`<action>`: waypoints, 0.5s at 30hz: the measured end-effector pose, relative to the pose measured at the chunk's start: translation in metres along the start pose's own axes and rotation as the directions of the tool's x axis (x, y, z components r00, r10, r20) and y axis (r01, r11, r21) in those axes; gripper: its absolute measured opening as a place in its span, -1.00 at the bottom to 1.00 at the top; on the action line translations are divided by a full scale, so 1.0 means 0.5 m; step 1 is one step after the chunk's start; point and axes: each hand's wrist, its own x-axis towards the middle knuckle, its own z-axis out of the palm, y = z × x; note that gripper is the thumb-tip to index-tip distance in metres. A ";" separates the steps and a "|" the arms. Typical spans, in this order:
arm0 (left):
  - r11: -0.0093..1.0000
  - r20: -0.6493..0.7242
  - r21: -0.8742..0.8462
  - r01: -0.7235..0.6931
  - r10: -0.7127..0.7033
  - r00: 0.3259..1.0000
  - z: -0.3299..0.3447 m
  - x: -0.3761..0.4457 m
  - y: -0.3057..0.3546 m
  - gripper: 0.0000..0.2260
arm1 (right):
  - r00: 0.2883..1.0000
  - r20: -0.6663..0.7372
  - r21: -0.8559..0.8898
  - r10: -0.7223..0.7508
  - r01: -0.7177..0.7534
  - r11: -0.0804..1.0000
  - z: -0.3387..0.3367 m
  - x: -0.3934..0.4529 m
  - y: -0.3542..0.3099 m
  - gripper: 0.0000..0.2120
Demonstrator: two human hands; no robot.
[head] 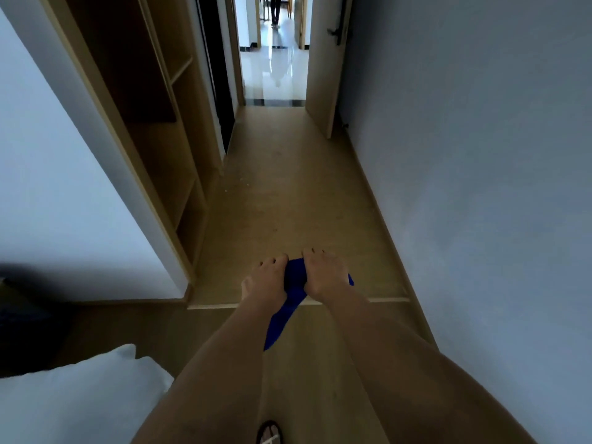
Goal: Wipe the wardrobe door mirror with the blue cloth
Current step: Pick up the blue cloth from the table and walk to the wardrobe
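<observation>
Both my hands are stretched out in front of me, palms down, holding the blue cloth (290,299) between them. My left hand (267,278) grips its left side and my right hand (325,274) grips its right side. A tail of the cloth hangs down below my wrists. The wardrobe (153,129) stands along the left wall with open wooden shelves showing. A pale, smooth panel (48,187) fills the near left; whether it is the mirrored door I cannot tell.
A narrow wood-floor corridor (288,193) runs ahead to an open doorway (275,59) with a shiny tiled floor, where a person's legs (275,11) stand. A grey wall (480,155) closes the right side. A white pillow (80,395) lies at lower left. My sandalled foot (269,434) shows below.
</observation>
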 end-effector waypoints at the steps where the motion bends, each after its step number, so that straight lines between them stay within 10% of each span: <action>1: 1.000 -0.009 -0.024 0.005 -0.005 1.000 -0.014 0.035 -0.018 -0.61 | 1.000 -0.004 -0.018 0.003 -0.003 1.000 -0.009 0.039 -0.012 -0.68; 15: 0.996 -0.070 -0.029 0.084 -0.086 0.994 -0.098 0.407 -0.141 -0.62 | 0.998 -0.049 -0.054 -0.031 0.028 0.998 -0.068 0.455 -0.059 -0.67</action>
